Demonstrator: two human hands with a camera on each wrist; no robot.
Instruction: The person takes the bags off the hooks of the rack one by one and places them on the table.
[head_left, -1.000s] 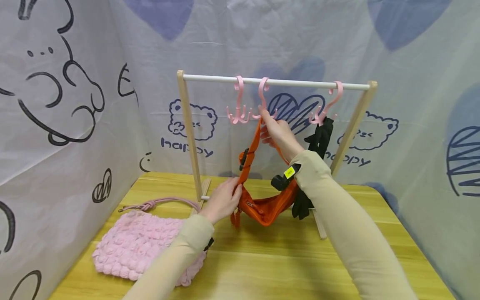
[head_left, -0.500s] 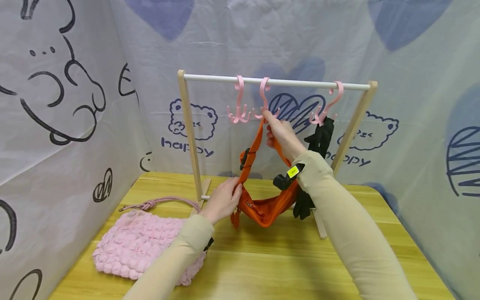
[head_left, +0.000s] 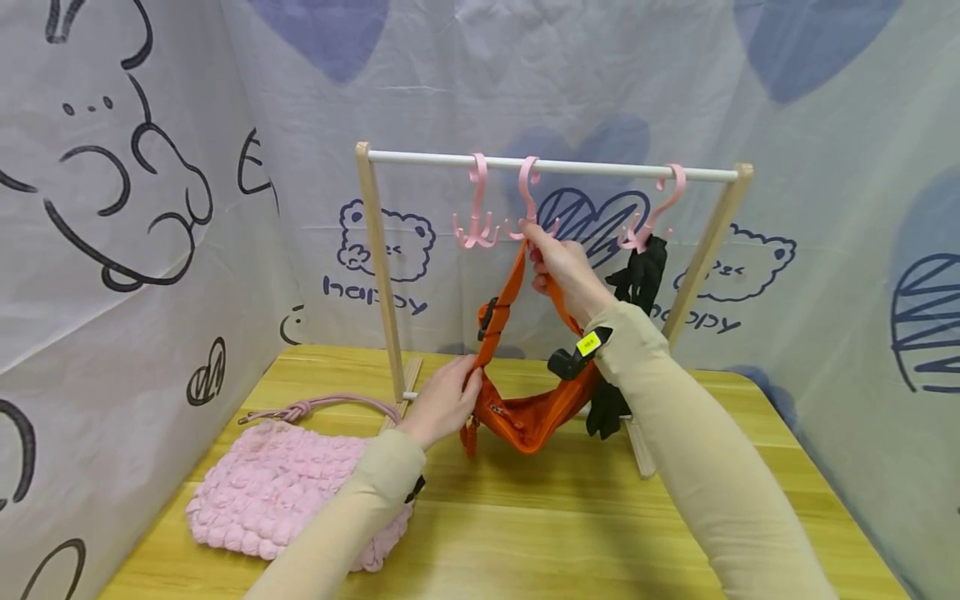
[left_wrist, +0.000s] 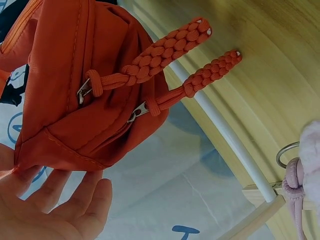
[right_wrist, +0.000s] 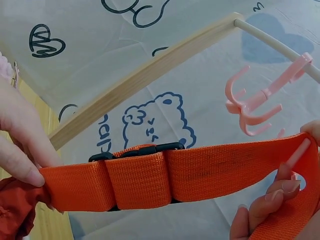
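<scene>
An orange waist bag (head_left: pixel 525 417) hangs by its webbing strap (head_left: pixel 504 304) under the middle pink hook (head_left: pixel 529 196). My right hand (head_left: pixel 566 271) grips the strap's top just below that hook, its fingers curled inside the loop. In the right wrist view a pink prong (right_wrist: pixel 298 152) pokes along the strap's fold, beside the fingers. My left hand (head_left: pixel 445 398) pinches the bag's left end, where the strap joins, with the thumb in front. Two braided zip pulls (left_wrist: pixel 170 50) dangle from the bag in the left wrist view. A black buckle (right_wrist: pixel 145 151) sits on the strap.
The hooks hang on a white rail (head_left: pixel 600 167) between wooden posts (head_left: pixel 381 275). Another pink hook (head_left: pixel 477 208) hangs at left. Black gloves (head_left: pixel 641 271) hang from the right hook (head_left: pixel 658 208). A pink chunky-knit bag (head_left: pixel 288 483) lies on the table (head_left: pixel 525 533).
The right hand has shifted slightly right with the strap's top, and its fingers have curled in more. The left hand stays at the bag's end.
</scene>
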